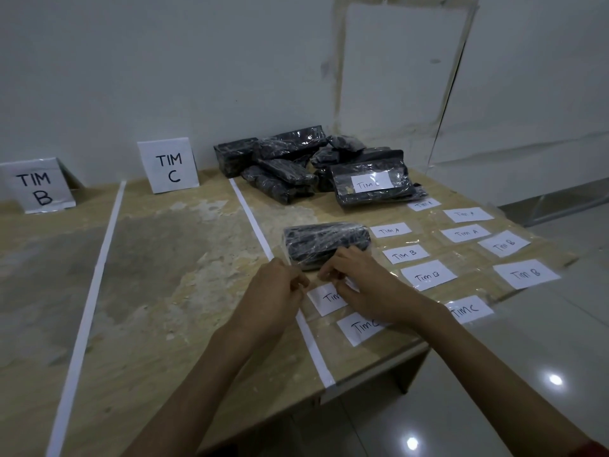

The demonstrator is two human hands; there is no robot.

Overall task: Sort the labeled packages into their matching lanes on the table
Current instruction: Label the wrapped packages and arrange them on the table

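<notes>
A black plastic-wrapped package [324, 240] lies on the table just right of a white tape line [255, 225]. Right below it, my left hand [275, 291] and my right hand [359, 285] come together over a white paper label [324, 300] reading "TIM"; its last letter is hidden. Both hands pinch at the clear tape along the label's top edge. Further back lies a package [372, 186] labelled "TIM C", beside a pile of unlabelled black packages [280, 166]. Lane signs "TIM C" [168, 166] and "TIM B" [36, 186] stand at the back.
Several loose labels reading TIM A, TIM B and TIM C [428, 275] lie taped in rows on the right part of the table. A second tape line [95, 282] splits lanes B and C. The table's front edge [372, 361] drops to a shiny tiled floor.
</notes>
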